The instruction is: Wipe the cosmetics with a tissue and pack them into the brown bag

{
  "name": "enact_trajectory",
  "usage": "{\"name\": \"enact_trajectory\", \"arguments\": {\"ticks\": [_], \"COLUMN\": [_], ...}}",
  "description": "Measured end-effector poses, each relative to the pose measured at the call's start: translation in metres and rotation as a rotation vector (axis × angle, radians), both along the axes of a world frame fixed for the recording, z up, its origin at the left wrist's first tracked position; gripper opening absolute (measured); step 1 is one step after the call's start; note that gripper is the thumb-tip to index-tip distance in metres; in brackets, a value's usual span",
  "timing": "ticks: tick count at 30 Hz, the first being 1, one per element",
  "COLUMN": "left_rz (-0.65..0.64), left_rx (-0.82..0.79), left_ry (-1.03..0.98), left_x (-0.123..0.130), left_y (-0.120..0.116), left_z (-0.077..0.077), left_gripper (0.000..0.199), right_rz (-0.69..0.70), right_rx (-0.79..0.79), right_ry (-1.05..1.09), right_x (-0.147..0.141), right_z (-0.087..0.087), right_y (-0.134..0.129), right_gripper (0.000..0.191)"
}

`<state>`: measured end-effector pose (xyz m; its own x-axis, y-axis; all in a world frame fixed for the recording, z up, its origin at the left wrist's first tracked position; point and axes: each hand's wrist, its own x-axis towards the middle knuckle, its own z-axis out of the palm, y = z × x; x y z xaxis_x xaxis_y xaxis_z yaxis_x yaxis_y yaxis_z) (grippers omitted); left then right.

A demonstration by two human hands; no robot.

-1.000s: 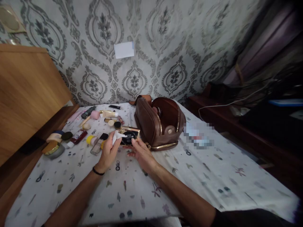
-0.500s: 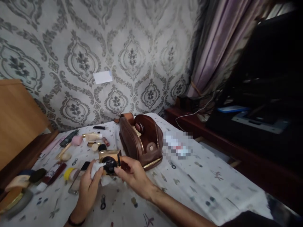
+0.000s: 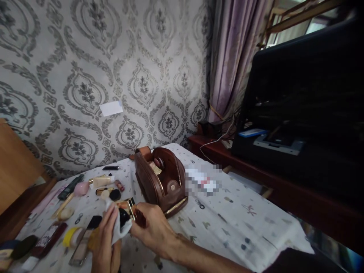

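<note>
My left hand presses a white wipe against a bottle with a black round front and a gold-and-dark end. The fingers of my right hand are closed round the dark cap end of the same bottle. Both hands are above the patterned white cloth, just in front of an open brown leather bag. Inside the bag a round dark item and something pale show. A foundation bottle with a black cap lies beside my left hand.
Cosmetics lie on the left: a yellow-lidded jar, a dark red bottle, a pink-headed brush, a cream tube and a black round lid. A large black screen stands at right, near a purple curtain.
The view has shifted right and slightly up. The bottle has been turned in my hands, and the wipe now wraps more of its side.
</note>
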<state>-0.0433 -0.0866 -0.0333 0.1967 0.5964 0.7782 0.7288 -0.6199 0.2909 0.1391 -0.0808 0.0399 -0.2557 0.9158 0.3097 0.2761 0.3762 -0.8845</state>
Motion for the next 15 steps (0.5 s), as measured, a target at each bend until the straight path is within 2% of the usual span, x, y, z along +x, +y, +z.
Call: {"name": "enact_trajectory", "arguments": {"ticks": [4, 7, 10, 15], "left_rz": [-0.144, -0.206, -0.161, -0.083], "left_rx": [0.065, 0.048, 0.012, 0.068], "left_ry": [0.108, 0.126, 0.162, 0.195], "left_x": [0.006, 0.004, -0.001, -0.009], "left_y": [-0.006, -0.006, -0.004, 0.003], "left_z": [0.001, -0.005, -0.014, -0.028], "left_gripper": [0.05, 0.039, 0.034, 0.037], "right_rz": [-0.055, -0.11, -0.192, -0.343], "right_rx": [0.047, 0.128, 0.271, 0.303], "right_ry": [-0.01, -0.054, -0.183, -0.619], "right_x": [0.018, 0.039, 0.063, 0.094], "right_z": [0.015, 0.035, 0.063, 0.102], "right_y": [0.006, 0.013, 0.025, 0.064], "right_gripper": [0.012, 0.014, 0.016, 0.012]}}
